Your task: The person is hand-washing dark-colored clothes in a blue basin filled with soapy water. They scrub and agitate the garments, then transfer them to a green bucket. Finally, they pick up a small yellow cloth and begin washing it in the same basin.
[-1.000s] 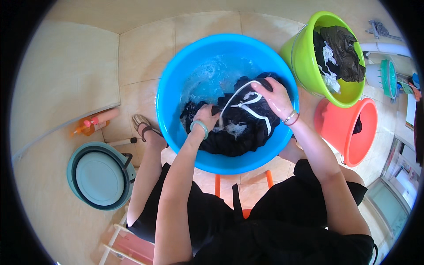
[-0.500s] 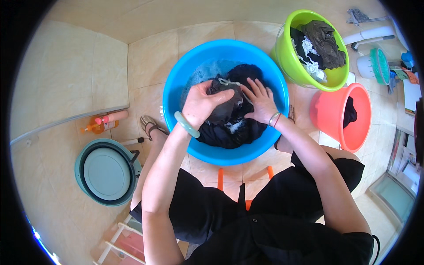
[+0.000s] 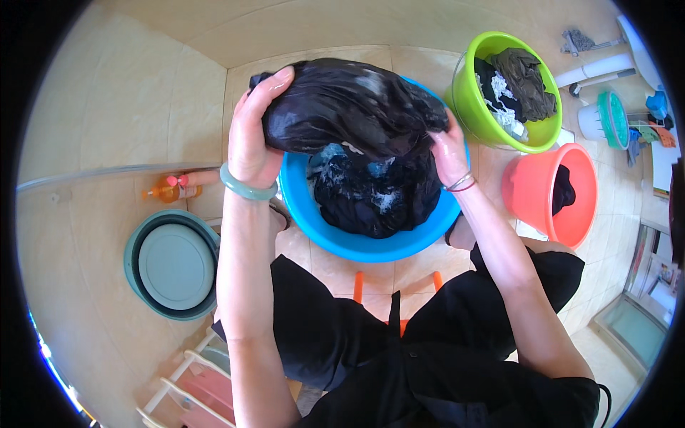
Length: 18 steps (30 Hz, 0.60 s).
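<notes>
Between my two hands a wet black garment (image 3: 349, 103) is stretched, lifted above the far part of a large blue tub (image 3: 360, 251). My left hand (image 3: 255, 132) grips its left end, thumb on top, with a pale green bangle at the wrist. At the other end my right hand (image 3: 449, 151) is closed on the cloth. More dark wet laundry (image 3: 374, 200) lies in the tub below, with white suds and some bluish water around it. The raised garment hides the tub's far rim in large part.
To the right stand a lime green bucket (image 3: 457, 93) of dark and white clothes and a coral bucket (image 3: 524, 189) with a black item. On the left are a grey-green basin (image 3: 135, 274) and a bottle of orange liquid (image 3: 165, 191). Orange stool legs (image 3: 359, 287) show below.
Both hands have risen and spread apart, the left moving left and up. A black garment has come up out of the tub, held between them.
</notes>
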Motion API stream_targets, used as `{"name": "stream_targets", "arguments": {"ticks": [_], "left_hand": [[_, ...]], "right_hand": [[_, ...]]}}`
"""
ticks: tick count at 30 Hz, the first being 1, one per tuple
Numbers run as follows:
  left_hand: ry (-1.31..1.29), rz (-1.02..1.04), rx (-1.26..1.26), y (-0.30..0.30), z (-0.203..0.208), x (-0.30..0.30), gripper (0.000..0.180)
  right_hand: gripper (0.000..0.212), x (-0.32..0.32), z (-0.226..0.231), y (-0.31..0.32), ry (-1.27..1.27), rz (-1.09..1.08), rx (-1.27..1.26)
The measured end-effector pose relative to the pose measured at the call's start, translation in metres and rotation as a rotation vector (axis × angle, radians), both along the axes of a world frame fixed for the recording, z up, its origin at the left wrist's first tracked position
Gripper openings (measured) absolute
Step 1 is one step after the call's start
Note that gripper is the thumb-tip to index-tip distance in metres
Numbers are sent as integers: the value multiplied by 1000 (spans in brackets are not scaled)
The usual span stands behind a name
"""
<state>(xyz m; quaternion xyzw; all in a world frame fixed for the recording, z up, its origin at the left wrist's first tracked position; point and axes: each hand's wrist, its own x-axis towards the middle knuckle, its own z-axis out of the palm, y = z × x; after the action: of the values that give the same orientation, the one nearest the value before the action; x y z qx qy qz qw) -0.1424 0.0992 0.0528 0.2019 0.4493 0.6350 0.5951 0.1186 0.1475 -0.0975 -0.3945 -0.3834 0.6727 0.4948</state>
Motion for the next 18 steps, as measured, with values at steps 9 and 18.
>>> {"name": "stream_targets", "arguments": {"ticks": [9, 18], "left_hand": [[493, 77, -419, -48, -207, -51, 39], [1418, -317, -639, -64, -259, 17, 97]], "right_hand": [[54, -44, 8, 26, -620, 357, 317], [78, -69, -106, 33, -1088, 487, 667]]}}
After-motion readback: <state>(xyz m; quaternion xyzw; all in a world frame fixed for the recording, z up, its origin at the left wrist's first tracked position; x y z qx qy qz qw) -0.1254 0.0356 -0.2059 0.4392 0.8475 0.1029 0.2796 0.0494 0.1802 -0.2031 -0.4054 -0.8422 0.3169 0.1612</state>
